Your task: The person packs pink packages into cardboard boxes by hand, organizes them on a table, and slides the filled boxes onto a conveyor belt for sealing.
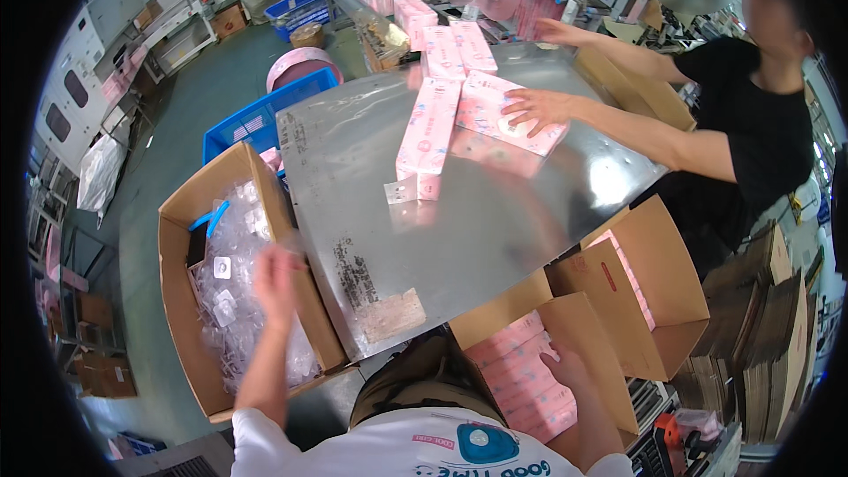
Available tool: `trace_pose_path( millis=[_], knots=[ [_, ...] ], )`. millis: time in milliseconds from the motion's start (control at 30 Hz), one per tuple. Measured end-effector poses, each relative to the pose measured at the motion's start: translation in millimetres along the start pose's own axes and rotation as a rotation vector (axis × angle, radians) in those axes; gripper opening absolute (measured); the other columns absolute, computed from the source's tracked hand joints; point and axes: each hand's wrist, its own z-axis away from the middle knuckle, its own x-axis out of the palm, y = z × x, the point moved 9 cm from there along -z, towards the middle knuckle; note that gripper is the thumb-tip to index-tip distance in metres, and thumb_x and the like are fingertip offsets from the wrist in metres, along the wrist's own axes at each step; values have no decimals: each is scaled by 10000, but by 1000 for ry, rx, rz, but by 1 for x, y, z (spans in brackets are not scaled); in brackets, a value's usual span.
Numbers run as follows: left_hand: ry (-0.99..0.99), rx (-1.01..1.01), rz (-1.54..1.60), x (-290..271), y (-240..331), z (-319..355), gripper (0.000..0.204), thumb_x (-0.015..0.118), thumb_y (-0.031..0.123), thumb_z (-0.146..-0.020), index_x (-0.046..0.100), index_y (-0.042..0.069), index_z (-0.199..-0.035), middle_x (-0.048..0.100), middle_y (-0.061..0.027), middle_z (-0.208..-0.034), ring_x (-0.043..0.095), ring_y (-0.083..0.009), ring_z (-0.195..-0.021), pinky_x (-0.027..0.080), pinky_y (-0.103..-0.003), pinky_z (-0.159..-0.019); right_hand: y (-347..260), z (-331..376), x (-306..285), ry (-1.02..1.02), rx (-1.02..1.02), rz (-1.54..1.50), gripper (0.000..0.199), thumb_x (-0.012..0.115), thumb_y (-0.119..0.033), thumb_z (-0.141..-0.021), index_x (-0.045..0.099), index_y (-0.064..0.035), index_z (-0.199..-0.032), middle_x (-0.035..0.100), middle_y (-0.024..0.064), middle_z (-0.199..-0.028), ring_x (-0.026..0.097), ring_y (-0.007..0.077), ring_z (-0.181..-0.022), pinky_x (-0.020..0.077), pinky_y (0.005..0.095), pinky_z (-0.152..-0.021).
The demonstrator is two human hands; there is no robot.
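My left hand (278, 278), smeared by motion, hovers over the inner edge of a carton (177, 300) filled with clear plastic pieces (252, 327). Whether it holds anything does not show. Down at the right, my right hand (570, 367) reaches into an open carton (587, 327) and lies against rows of pink patterned packs (521, 362), its fingers apart. On the metal table (397, 256) lies a long pink pack (428, 128) with an end flap folded out. Beside it a co-worker's hand (534, 110) rests on another pink pack (486, 106).
More pink packs (442, 53) line up from the conveyor (362, 13) onto the table's far edge. Blue crates (256, 119) stand beyond the left carton. A second open carton (662, 274) adjoins the right one, near stacked flat cardboard (742, 344). The co-worker (751, 115) stands at the right.
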Motion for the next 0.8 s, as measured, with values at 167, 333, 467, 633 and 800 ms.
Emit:
trace_pose_path(
  millis=[167, 333, 467, 633, 800],
  knots=[
    [-1231, 603, -272, 200, 76, 173, 348, 632, 285, -809, 605, 107, -1108, 606, -142, -1101, 578, -320, -1020, 473, -407, -856, 5, 13, 45, -116, 6, -22, 605, 593, -437, -834, 519, 9, -1235, 562, 207, -1210, 539, 334, -1123, 423, 389, -949],
    [-814, 233, -545, 187, -29, 41, 381, 629, 275, -820, 569, 54, -1124, 604, -183, -1078, 598, -380, -900, 483, -441, -806, 68, 51, 78, -157, 153, -48, 642, 600, -468, -817, 520, 10, -1237, 561, 201, -1219, 544, 321, -1122, 428, 386, -944],
    [-372, -155, -1137, 113, -117, -52, 610, 518, 378, -871, 361, 41, -1354, 290, -152, -1451, 293, -330, -1326, 262, -569, -1038, 71, 58, 88, -234, 160, -18, 647, 609, -475, -809, 532, 14, -1224, 567, 210, -1207, 563, 317, -1099, 450, 384, -917],
    [-345, -213, -1252, 117, -157, -38, 682, 349, 480, -910, 238, 51, -1429, 137, -111, -1522, 94, -273, -1407, 78, -600, -1084, 50, 36, 88, -189, 134, -74, 624, 619, -447, -815, 528, 13, -1226, 572, 206, -1200, 565, 323, -1092, 456, 379, -909],
    [-279, -157, -1178, 112, -152, -39, 661, 387, 460, -897, 290, 44, -1402, 204, -114, -1497, 138, -271, -1393, 108, -579, -1089, 5, 14, 96, -212, 41, -85, 584, 625, -409, -824, 530, 6, -1224, 585, 198, -1178, 580, 325, -1061, 467, 382, -890]
  ],
)
